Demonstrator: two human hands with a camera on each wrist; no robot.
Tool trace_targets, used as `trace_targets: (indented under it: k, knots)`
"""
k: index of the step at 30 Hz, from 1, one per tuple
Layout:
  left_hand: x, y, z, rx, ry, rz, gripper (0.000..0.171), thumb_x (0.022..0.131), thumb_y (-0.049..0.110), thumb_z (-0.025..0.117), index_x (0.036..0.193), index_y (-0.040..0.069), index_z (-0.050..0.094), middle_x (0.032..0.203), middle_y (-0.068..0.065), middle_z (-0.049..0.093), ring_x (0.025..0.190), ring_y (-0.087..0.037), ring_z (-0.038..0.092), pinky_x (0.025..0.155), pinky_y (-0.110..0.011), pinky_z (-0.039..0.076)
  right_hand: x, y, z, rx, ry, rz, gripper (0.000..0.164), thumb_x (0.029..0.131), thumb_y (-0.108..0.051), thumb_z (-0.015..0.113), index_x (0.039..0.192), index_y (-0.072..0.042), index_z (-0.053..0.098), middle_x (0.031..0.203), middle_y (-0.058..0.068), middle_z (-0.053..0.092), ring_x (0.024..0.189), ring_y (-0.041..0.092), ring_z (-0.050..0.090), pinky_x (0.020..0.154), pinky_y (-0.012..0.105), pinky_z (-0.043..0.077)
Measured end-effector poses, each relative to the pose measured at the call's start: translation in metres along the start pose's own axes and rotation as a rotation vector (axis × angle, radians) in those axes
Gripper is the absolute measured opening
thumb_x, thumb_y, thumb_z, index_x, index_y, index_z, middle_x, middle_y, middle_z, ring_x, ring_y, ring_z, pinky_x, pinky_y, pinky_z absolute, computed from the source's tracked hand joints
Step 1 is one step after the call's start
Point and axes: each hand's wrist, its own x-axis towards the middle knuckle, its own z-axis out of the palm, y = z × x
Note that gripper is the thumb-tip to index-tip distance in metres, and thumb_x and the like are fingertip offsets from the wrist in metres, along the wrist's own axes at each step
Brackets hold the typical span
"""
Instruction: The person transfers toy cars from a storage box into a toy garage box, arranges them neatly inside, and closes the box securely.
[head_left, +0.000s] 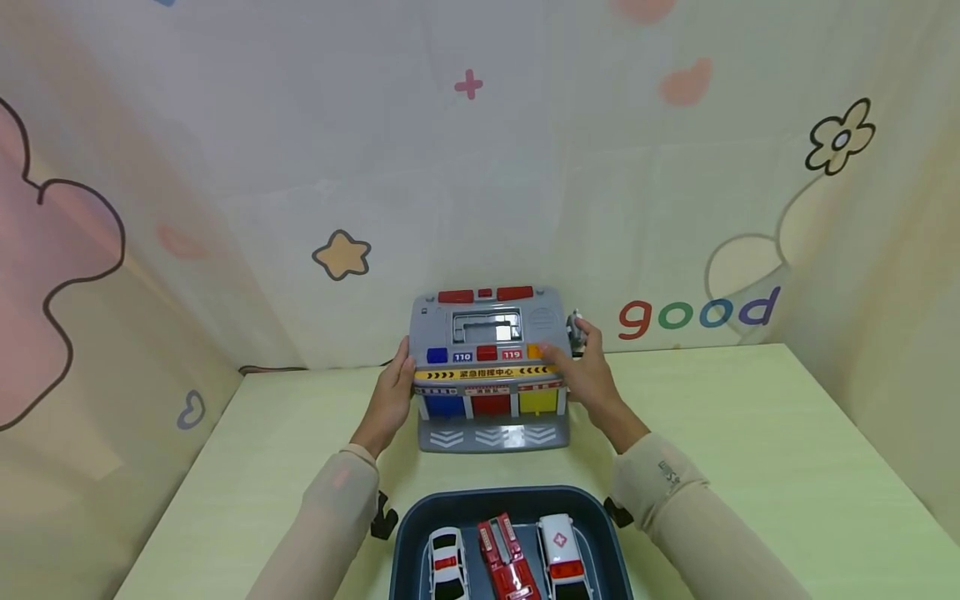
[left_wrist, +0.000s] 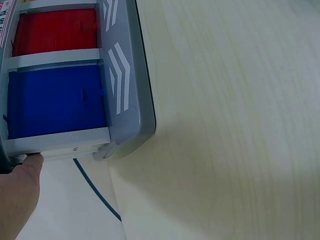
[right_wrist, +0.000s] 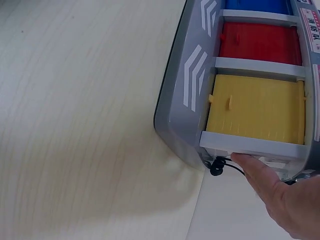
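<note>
A grey toy emergency station (head_left: 491, 433) stands at the back of the table, with blue, red and yellow garage doors below a row of coloured buttons. My left hand (head_left: 390, 398) grips its left side; in the left wrist view a fingertip touches the side wall beside the blue door (left_wrist: 57, 102). At the right side, my right hand (head_left: 594, 379) holds the station, one digit on the front near the yellow button (head_left: 534, 352) and another up by a small grey part. All three doors look closed, the yellow door (right_wrist: 255, 107) included. The station's back is hidden.
A dark blue tray (head_left: 510, 492) sits near the table's front edge, between the forearms. In it lie a white toy car (head_left: 447, 554), a red fire truck (head_left: 510, 562) and a white ambulance (head_left: 561, 546). A coiled black cord (right_wrist: 217, 166) hangs by the station's right side.
</note>
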Motion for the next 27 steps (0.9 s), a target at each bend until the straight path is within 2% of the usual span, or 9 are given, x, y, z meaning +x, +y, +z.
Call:
trace_targets:
  k: [17,27]
  knots:
    - [0.0001,0.0010,-0.0010,-0.001,-0.017,0.000,0.057,0.112,0.031,0.022,0.163,0.014,0.002,0.169,-0.001,0.012,0.154,-0.022,0.015,0.121,-0.046,0.025,-0.0011,-0.0062,-0.0008,0.031,0.021,0.028,0.084,0.098,-0.037,0.065,0.159,-0.025,0.009,0.164,0.017,0.019,0.128,0.045,0.052,0.098,0.064,0.049]
    - [0.0001,-0.0001,-0.0015,0.010,-0.021,0.000,0.057,0.112,0.032,0.022,0.163,0.016,0.001,0.168,0.000,0.013,0.154,-0.022,0.015,0.121,-0.046,0.026,-0.0008,-0.0040,0.0015,0.012,0.039,0.018,0.082,0.097,-0.036,0.065,0.159,-0.025,0.012,0.163,0.015,0.023,0.124,0.041,0.055,0.098,0.057,0.052]
